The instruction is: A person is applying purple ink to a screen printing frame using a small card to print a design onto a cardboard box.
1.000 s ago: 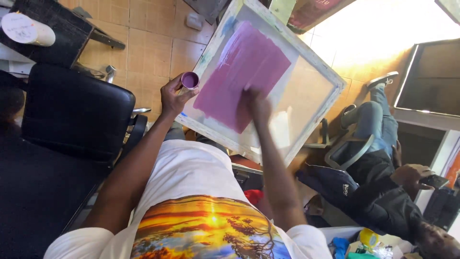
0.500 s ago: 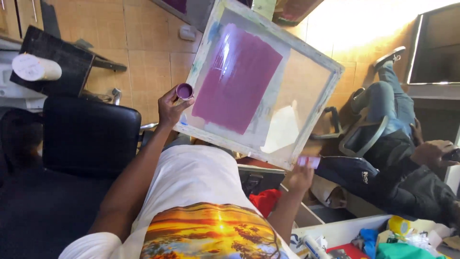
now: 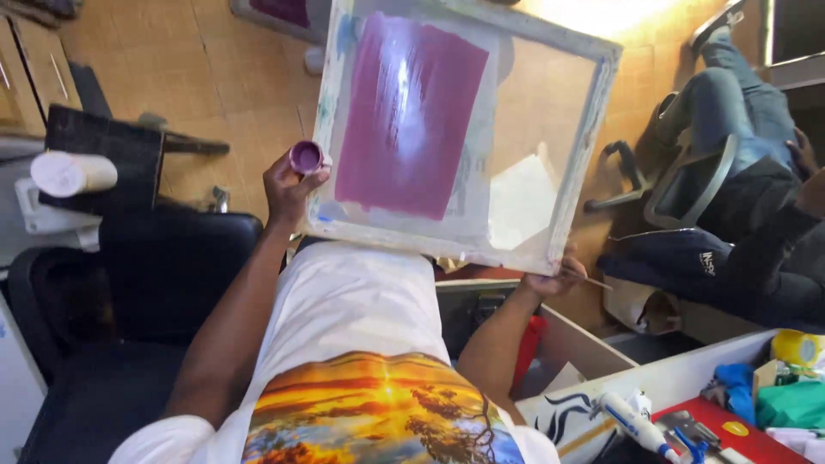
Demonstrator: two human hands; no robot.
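One purple-coated printing screen [image 3: 464, 129]

- A wooden screen frame [image 3: 464, 129] fills the middle, blocking passage between the left hand [image 3: 288, 185] and right hand [image 3: 550, 277].
- Open tiled floor [image 3: 172, 69] lies beyond the left hand.
- A black chair [image 3: 163, 283] crowds the left side.
- A seated person [image 3: 748, 172] and cluttered bench [image 3: 687, 404] close off the right.
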